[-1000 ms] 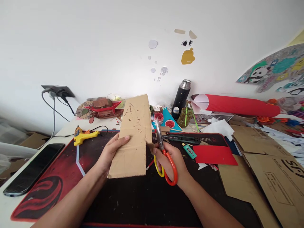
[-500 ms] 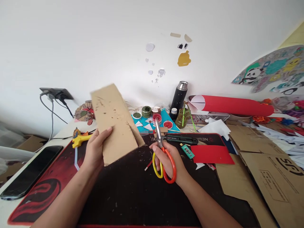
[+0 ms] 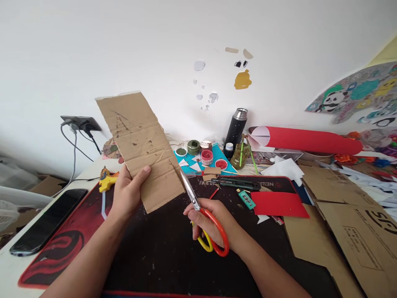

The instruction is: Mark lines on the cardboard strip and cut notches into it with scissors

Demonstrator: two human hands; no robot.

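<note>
A long creased piece of brown cardboard [image 3: 144, 145], with dark stains and small tears, is raised over the desk mat. My left hand [image 3: 128, 190] grips its lower left edge, thumb on the face towards me. Scissors [image 3: 214, 231] with one red and one yellow handle are in my right hand [image 3: 214, 219], fingers around the handles. Their metal blades point up and left and come up to the cardboard's lower right edge. Whether the blades touch the cardboard I cannot tell.
A black and red desk mat [image 3: 161, 256] covers the desk. Behind lie a green utility knife [image 3: 237, 183], red paper [image 3: 281, 203], paint pots [image 3: 206, 157] and a black thermos [image 3: 236, 128]. A phone [image 3: 48, 221] is at left, a yellow glue gun [image 3: 107, 182] near it, cardboard sheets [image 3: 347, 231] at right.
The cardboard has been turned flatter towards me, its top now higher and farther left. My right hand has brought the scissors down and left, up to the cardboard's edge.
</note>
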